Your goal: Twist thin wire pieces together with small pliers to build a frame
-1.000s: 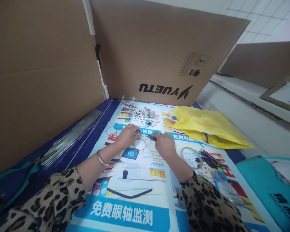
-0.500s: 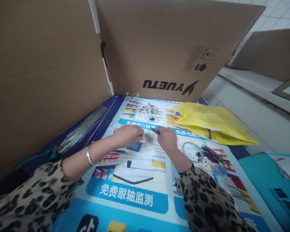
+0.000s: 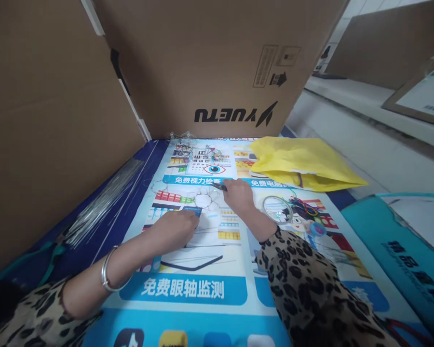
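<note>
"Your right hand (image 3: 239, 193) grips a dark tool (image 3: 219, 186)."
"And your left hand (image 3: 179, 228)?"
"Fingers curled; whether they pinch anything, I can't tell."
"The thin wires (image 3: 212, 196)?"
"Between your hands, over the printed poster (image 3: 188, 315)."

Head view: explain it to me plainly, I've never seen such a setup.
There is no machine here, just a person's two bare hands. One camera, worn on the head, looks forward and down past the sleeves. The right hand holds a dark tool. The left hand is curled low over a printed sheet; whether it holds anything is hidden. On the sheet's right side are a yellow bag and coloured strands. Thin wires lie to the left, and cardboard stands behind.
</note>
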`<state>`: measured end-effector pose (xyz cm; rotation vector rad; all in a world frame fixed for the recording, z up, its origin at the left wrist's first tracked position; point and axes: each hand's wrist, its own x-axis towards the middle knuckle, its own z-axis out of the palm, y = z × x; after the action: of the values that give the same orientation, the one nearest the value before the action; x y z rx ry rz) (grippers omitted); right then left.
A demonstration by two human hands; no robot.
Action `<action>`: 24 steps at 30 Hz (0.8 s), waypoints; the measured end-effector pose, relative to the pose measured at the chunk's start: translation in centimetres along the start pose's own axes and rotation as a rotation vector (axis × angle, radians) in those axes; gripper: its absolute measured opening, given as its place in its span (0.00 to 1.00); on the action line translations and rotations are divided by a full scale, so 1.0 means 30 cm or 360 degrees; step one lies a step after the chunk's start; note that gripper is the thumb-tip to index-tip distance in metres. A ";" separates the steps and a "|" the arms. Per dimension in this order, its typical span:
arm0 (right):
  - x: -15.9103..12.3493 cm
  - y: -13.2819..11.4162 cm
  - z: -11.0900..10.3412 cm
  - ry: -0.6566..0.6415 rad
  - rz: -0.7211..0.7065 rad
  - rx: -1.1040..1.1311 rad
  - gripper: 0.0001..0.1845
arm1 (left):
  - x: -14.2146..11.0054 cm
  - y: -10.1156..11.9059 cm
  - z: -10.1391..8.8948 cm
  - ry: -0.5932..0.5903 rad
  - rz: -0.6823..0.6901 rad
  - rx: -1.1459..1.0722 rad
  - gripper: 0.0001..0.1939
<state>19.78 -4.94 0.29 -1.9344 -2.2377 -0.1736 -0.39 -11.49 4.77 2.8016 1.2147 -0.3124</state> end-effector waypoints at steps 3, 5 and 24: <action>0.001 0.000 0.003 0.0028 -0.0021 0.0007 0.15 | -0.001 -0.002 -0.004 -0.0010 0.0022 0.0005 0.12; 0.001 0.000 0.004 0.0037 -0.0027 0.0018 0.15 | -0.005 -0.008 -0.008 -0.0003 0.0035 -0.0017 0.12; -0.022 -0.070 -0.137 -0.0248 -0.0476 0.1045 0.13 | -0.027 -0.086 -0.055 0.0180 -0.0017 -0.0751 0.08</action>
<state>18.04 -6.73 4.22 -1.3023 -2.2667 0.6159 -2.56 -10.05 6.60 2.4284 1.1431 0.1232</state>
